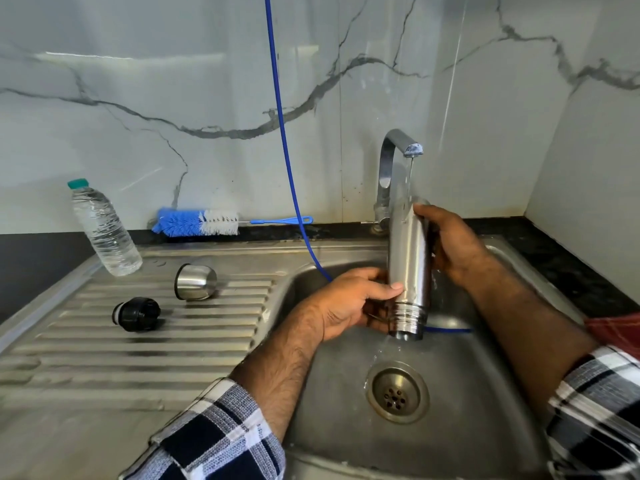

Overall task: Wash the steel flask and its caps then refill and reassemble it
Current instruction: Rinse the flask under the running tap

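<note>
Steel flask (410, 261) is held inverted over the sink (346, 427), threaded mouth down, under the running tap (398, 147); water is seen draining from the mouth. Body brushed, wet, undented. Left hand (349, 306) is clasped round the neck end; right hand (450, 244) is wrapped round the base end. 2 caps are laid on the drainboard (104, 358): steel cup cap (195, 281), black stopper (135, 314).
</note>
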Demonstrator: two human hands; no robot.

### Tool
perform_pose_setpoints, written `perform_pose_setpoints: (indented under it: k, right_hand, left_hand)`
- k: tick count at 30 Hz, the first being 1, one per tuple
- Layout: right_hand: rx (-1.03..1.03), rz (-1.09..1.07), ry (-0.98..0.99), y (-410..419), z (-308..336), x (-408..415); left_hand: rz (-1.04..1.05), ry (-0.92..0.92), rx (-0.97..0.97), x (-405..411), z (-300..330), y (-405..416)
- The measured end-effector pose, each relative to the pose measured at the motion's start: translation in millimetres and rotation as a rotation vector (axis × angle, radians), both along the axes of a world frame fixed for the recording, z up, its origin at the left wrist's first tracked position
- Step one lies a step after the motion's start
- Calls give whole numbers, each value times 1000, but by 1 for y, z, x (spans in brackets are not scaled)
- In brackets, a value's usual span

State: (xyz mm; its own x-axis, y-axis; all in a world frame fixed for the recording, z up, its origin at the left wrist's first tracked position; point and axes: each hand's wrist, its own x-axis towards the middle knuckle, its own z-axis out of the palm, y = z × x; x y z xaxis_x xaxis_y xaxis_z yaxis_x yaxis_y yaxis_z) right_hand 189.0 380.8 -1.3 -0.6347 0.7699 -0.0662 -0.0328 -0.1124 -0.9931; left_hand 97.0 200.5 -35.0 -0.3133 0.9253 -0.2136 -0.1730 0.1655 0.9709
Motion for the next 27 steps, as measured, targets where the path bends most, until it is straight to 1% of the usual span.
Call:
perform_pose_setpoints:
  k: [2, 5, 6, 8, 10, 14, 16, 19, 21, 23, 26, 27]
  right_hand:
    - [35, -20, -14, 3, 0, 1]
    - [158, -15, -66, 4, -2, -1]
    - [172, -24, -84, 4, -2, -2]
    - [141, -57, -89, 4, -3, -4]
    - [81, -41, -68, 7, -4, -6]
    - [-77, 141, 13, 9, -7, -5]
    - [-73, 207, 25, 9, -10, -3]
    - [-39, 173, 67, 11, -10, -2]
    - [-18, 155, 150, 12, -8, 0]
    - [39, 178, 221, 12, -5, 4]
    - [213, 262, 178, 8, 3, 9]
    - [256, 274, 154, 5, 5, 9]
  left_hand:
    - [-1, 8, -26, 1, -1, 1]
    - [32, 83, -75, 4, -6, 4]
    - [34, 99, -83, 4, -8, 4]
    - [15, 101, -96, 3, -9, 2]
    - [-11, 93, -115, 2, -7, -1]
    - [-22, 27, -116, 2, -3, -2]
    - [-16, 32, -106, 3, -2, -3]
    - [28, 46, -81, 3, -2, -2]
    - [87, 116, -56, 4, -3, 0]
    - [169, 237, -33, 4, -5, 3]
    - [254, 478, -43, 2, -13, 8]
    - [260, 527, -55, 2, -15, 8]
